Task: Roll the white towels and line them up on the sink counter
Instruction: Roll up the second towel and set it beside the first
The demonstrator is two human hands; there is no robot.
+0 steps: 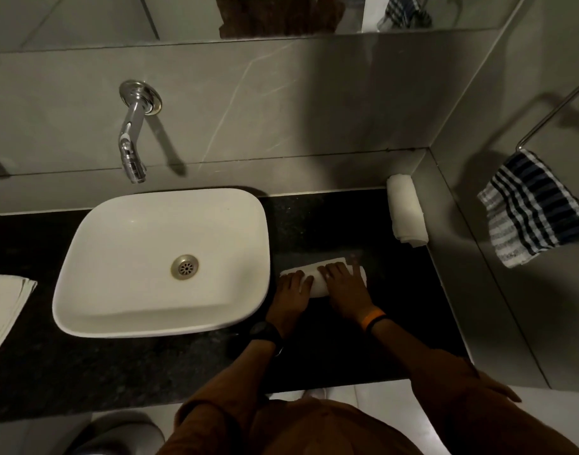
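Note:
A white towel (317,284) lies as a roll on the black counter (330,221), just right of the basin. My left hand (293,290) presses on its left end and my right hand (345,284) covers its middle, fingers curled over the roll. A finished rolled white towel (406,215) lies against the right wall at the back corner of the counter. A stack of flat folded white towels (4,307) sits at the counter's left edge.
A white vessel basin (84,251) fills the counter's middle, with a chrome wall tap (132,139) above it. A blue-checked cloth (534,208) hangs from a rail on the right wall. A mirror runs along the top.

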